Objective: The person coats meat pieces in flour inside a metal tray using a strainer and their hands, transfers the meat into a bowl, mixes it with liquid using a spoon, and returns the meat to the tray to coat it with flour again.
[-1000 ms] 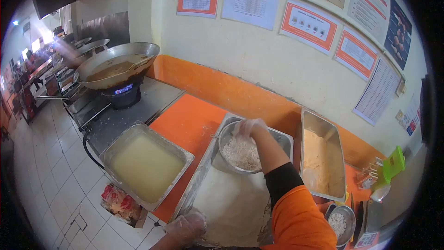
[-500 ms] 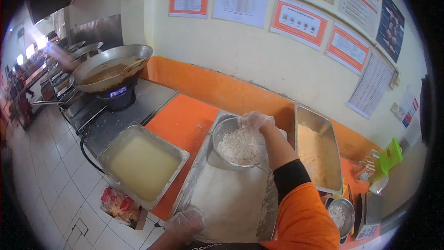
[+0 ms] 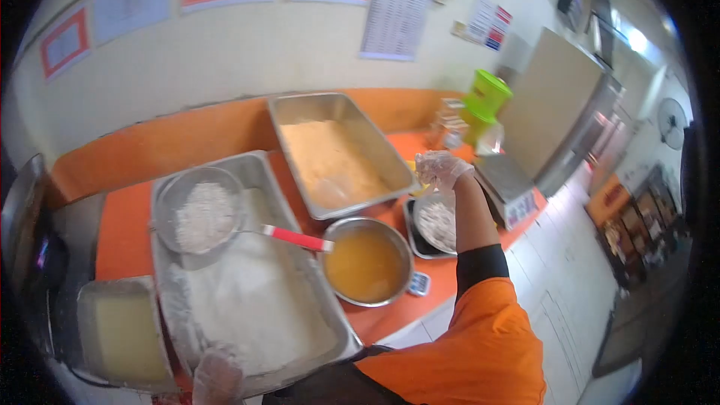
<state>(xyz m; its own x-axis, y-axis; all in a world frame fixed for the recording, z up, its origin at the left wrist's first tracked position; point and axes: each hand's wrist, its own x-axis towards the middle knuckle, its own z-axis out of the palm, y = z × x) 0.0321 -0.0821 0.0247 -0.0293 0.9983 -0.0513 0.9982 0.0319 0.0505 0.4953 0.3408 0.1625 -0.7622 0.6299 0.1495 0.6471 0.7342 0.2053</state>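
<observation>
One right hand [image 3: 442, 169] by bowl [image 3: 418, 229], grip unclear | one left hand [image 3: 219, 375] at tray [image 3: 174, 292], grip unclear

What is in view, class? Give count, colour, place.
Powder tray: 1, silver, centre left
Sieve: 1, silver and red, over powder tray
Liquid tray: 1, grey, lower left
Mixing bowl: 1, silver, beside powder tray
Deep tray: 1, silver, back centre
Small bowl: 1, silver, right of mixing bowl
Gadget: 1, whitish, beside mixing bowl
Flat device: 1, grey, counter's right end
Tub: at least 1, green, back right
Counter: 1, orange, centre
Wok: 1, dark, left edge
Wall: 1, cream, back
Papers: at least 6, white, orange, wall
Cabinet: 1, beige, right
Fan: 1, pale, far right
Shelving: 1, brown, far right
Left hand: 1, clear glove, at powder tray
Right hand: 1, clear glove, by small bowl
Sleeve: 1, orange, lower right
</observation>
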